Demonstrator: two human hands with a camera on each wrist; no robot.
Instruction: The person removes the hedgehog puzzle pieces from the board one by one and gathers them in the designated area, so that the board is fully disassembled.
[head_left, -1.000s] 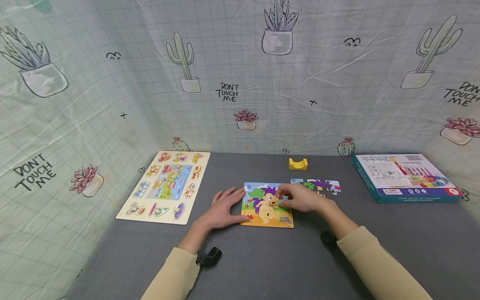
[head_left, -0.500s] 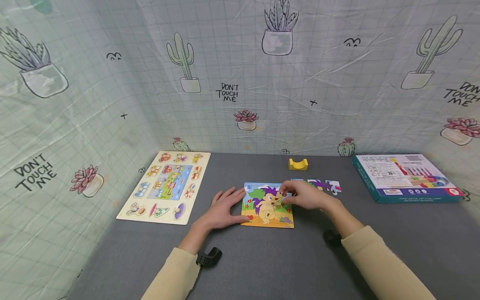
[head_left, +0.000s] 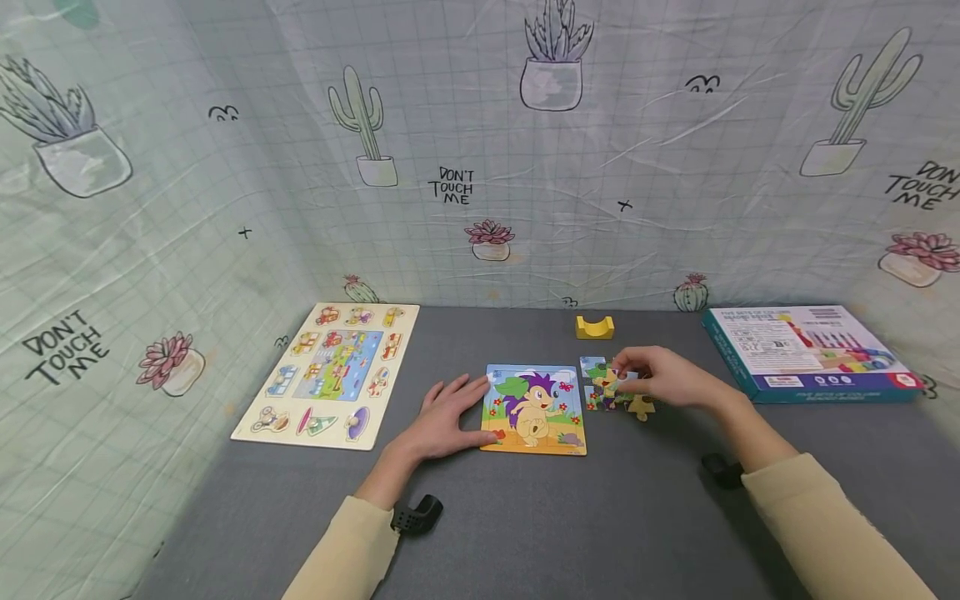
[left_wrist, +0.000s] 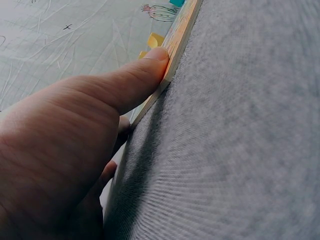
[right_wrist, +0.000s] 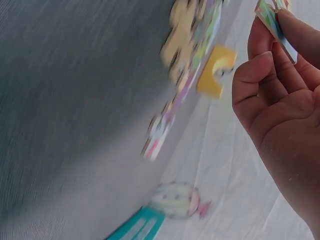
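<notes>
1. A dark grey, fabric-like tabletop (head_left: 525, 525) spreads across the lower part of the head view, reaching to the foot of the wall at the back
2. Pale grid-patterned cloth (head_left: 420, 108) covers the walls at the left, back and right, creased in places and printed with potted cacti, pink succulents and the words "DON'T TOUCH ME"
3. The hedgehog puzzle (head_left: 534, 410) lies flat near the middle of the tabletop, its blue sky towards the back wall and its orange ground towards the person
4. The left hand (head_left: 446, 421) rests at the puzzle's left edge, fingers spread, the thumb on the lower left corner
5. The right hand (head_left: 663, 377) is over the loose pieces (head_left: 641, 407) just right of the puzzle, pinching one puzzle piece (right_wrist: 272, 22) between thumb and finger; the picture on that piece is hard to make out
6. A yellow notched block (head_left: 595, 328) stands behind the loose pieces, near the back wall
7. A cream picture board (head_left: 283, 402) lies at the left, with small figures around a central town scene
8. A teal-sided box (head_left: 813, 350) lies flat at the right, its printed face up
9. Beige sleeves (head_left: 345, 542) cover both forearms, with a black device (head_left: 420, 515) at the left wrist
</notes>
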